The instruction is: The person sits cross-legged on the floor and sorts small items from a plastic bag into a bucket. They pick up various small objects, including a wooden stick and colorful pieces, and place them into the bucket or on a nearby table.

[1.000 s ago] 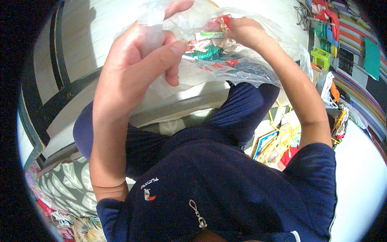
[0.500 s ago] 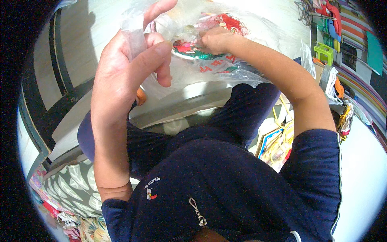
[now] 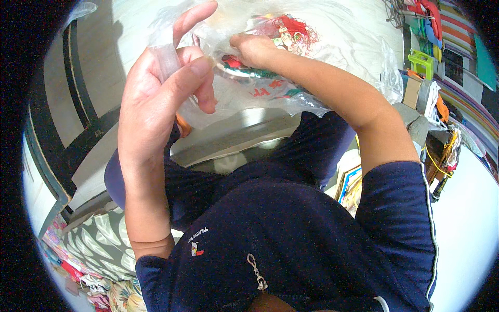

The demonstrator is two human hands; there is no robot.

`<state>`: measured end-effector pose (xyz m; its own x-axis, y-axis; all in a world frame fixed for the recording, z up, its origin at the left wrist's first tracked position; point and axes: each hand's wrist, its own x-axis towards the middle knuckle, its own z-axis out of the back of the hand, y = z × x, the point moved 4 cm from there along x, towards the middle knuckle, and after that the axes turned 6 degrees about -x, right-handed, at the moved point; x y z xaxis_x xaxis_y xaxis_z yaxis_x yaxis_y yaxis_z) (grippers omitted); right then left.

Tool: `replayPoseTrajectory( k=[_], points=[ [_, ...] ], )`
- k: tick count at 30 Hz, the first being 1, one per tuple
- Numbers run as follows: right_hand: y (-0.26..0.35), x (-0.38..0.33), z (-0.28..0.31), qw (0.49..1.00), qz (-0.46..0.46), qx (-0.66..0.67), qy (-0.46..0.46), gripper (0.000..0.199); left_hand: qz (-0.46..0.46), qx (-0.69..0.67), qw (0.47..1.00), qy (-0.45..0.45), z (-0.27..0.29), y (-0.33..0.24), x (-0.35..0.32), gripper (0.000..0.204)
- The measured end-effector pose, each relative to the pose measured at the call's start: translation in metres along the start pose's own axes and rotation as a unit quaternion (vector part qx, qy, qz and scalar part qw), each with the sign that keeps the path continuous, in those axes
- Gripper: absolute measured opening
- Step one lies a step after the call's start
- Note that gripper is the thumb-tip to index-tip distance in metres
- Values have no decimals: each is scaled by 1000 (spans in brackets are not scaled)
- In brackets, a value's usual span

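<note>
A clear plastic bag (image 3: pixel 332 78) with red printed marks spreads out in front of me. My left hand (image 3: pixel 156 86) is closed on a strip of it, which loops across the palm; the index finger sticks up and the thumb presses over the curled fingers. My right hand (image 3: pixel 254 51) reaches over the middle of the bag with its fingers closed; whatever they pinch is hidden. Beyond that wrist lies a tangle of red threads (image 3: pixel 296 31). Just below the right hand are a red piece (image 3: pixel 233 61) and a shiny green band (image 3: pixel 260 73), seen through the plastic.
Around my seated legs are a grey leaf-patterned cushion (image 3: pixel 99 239) at left and a box of yellow cords (image 3: pixel 351 195) at right. A bright green plastic holder (image 3: pixel 420 63) stands by stacked coloured goods (image 3: pixel 462 31) at far right. Dark frame bars (image 3: pixel 78 73) lie at left.
My right hand has moved left across the bag, closer to my left hand, uncovering more by the red threads. My left hand keeps its hold on the bag.
</note>
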<state>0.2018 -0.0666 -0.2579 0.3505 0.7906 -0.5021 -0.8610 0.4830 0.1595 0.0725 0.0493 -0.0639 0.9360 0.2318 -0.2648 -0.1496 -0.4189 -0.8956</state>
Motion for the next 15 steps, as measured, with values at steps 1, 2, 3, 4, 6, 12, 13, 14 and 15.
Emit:
replayPoseTrajectory(
  k=[1,2,3,4,6,12,13,14,15],
  points=[
    [-2,2,1,1000,1,-8,20,29,-5,-9,1000,5,0,0,0,60],
    [-6,4,3,999,2,-15,41,29,-5,-10,1000,6,0,0,0,60],
    [-9,5,4,998,3,-23,61,29,-6,-12,1000,7,1,0,0,60],
    [-16,7,3,998,-3,2,69,31,-6,-14,1000,9,0,0,0,60],
    [-29,10,3,995,-14,53,84,36,-8,-11,1000,6,-1,0,-1,60],
    [-6,7,6,999,-31,5,20,38,-8,-1,1000,9,1,-1,-2,60],
    [1,6,9,999,-34,-29,16,38,-9,1,1000,8,1,-1,-2,60],
    [1,8,8,999,-39,-20,20,38,-6,6,1000,8,1,-2,-2,61],
    [0,11,6,999,-43,-11,23,39,-3,11,1000,9,1,-2,-1,61]
  ],
)
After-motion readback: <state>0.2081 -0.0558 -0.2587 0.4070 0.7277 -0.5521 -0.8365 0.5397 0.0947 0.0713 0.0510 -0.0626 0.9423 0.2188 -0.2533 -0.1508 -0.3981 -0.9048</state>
